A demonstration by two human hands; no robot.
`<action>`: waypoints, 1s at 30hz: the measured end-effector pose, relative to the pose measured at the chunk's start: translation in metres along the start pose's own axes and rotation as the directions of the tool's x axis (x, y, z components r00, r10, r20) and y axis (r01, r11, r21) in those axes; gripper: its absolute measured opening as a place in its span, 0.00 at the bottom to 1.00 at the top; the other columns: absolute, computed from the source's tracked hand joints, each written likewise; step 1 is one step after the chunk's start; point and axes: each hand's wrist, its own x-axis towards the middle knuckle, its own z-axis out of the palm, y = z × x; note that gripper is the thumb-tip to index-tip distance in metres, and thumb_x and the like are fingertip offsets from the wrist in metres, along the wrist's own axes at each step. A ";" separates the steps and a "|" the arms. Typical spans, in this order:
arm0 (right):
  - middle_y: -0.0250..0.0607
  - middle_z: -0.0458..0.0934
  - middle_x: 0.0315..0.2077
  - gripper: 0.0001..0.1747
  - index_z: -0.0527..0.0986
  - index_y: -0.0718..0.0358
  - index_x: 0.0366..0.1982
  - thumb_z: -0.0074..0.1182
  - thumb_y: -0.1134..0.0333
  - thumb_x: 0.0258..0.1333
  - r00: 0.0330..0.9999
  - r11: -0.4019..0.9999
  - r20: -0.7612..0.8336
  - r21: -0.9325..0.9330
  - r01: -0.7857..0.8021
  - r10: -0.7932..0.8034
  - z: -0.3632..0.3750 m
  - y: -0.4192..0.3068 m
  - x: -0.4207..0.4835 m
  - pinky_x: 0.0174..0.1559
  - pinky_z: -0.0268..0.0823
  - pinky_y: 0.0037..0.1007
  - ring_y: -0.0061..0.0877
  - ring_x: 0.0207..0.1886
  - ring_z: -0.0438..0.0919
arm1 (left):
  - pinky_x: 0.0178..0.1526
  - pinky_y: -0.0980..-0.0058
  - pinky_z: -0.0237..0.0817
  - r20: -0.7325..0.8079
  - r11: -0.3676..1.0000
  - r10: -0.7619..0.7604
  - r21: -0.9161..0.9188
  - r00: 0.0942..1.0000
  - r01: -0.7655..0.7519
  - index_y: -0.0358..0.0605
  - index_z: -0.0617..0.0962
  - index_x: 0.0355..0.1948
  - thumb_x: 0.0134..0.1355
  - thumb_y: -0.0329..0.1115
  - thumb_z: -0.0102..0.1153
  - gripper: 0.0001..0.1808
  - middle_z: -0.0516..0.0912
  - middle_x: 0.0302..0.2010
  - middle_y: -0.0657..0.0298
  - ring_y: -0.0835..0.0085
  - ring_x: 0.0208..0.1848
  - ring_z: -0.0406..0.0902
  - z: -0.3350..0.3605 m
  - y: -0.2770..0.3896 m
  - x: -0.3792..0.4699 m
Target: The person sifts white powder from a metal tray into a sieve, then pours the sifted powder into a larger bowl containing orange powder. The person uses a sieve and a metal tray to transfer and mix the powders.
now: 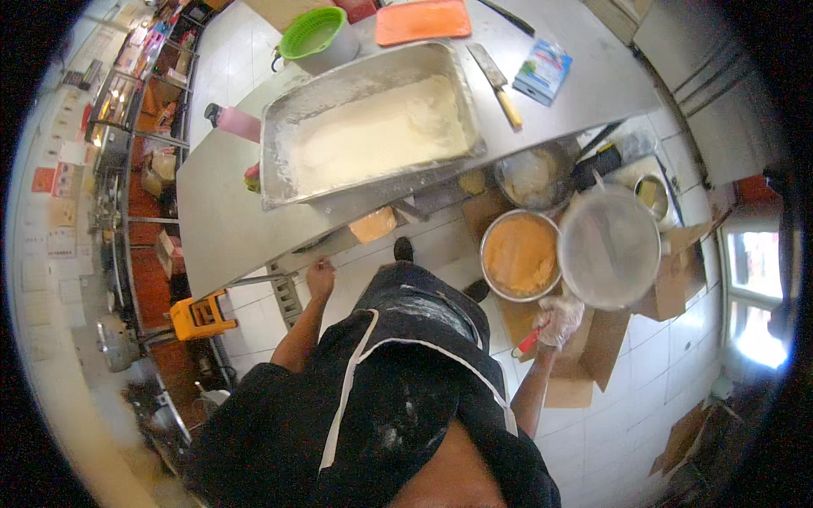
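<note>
My right hand (559,320), in a clear plastic glove, grips a strainer with a red handle (528,341) and a round fine mesh (611,247). Left of the mesh is a round metal bowl (484,254) holding an orange, crumbly-looking mass (521,254). My left hand (321,276) hangs below the table edge, its fingers curled; whether it holds anything small cannot be told. A large rectangular metal pan (368,190) on the steel table (222,209) contains pale flour-like powder (381,136).
On the table are a knife (495,82), a blue packet (543,71), an orange tray (423,22), a green basket (312,33) and a pink bottle (238,124). Cardboard boxes (603,349) lie at the right. A yellow stool (202,315) stands lower left.
</note>
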 end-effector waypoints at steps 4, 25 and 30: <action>0.33 0.68 0.14 0.06 0.70 0.62 0.24 0.51 0.76 0.38 0.938 0.752 0.315 -0.651 0.103 0.144 0.157 -0.068 0.006 0.12 0.59 0.24 0.19 0.11 0.66 | 0.27 0.74 0.67 -0.453 0.981 -0.054 -0.191 0.890 -0.037 0.37 0.79 0.38 0.63 0.32 0.49 0.10 0.81 0.25 0.59 0.73 0.23 0.76 -0.048 0.012 0.059; 0.47 0.77 0.33 0.16 0.74 0.62 0.38 0.56 0.59 0.53 0.289 -0.125 0.954 -0.297 0.947 -0.077 0.423 0.016 -0.012 0.41 0.70 0.40 0.39 0.38 0.77 | 0.50 0.72 0.61 0.055 0.904 0.318 -0.317 0.947 -0.285 0.36 0.74 0.45 0.67 0.40 0.47 0.17 0.77 0.39 0.60 0.70 0.43 0.71 -0.107 0.175 0.210; 0.45 0.77 0.34 0.19 0.76 0.61 0.35 0.53 0.51 0.53 0.476 0.149 0.470 -0.577 0.803 -0.744 0.353 0.008 0.095 0.48 0.67 0.38 0.35 0.41 0.75 | 0.49 0.69 0.62 0.046 0.911 0.320 -0.287 0.946 -0.295 0.32 0.74 0.43 0.66 0.38 0.49 0.16 0.77 0.39 0.56 0.68 0.41 0.71 -0.100 0.176 0.221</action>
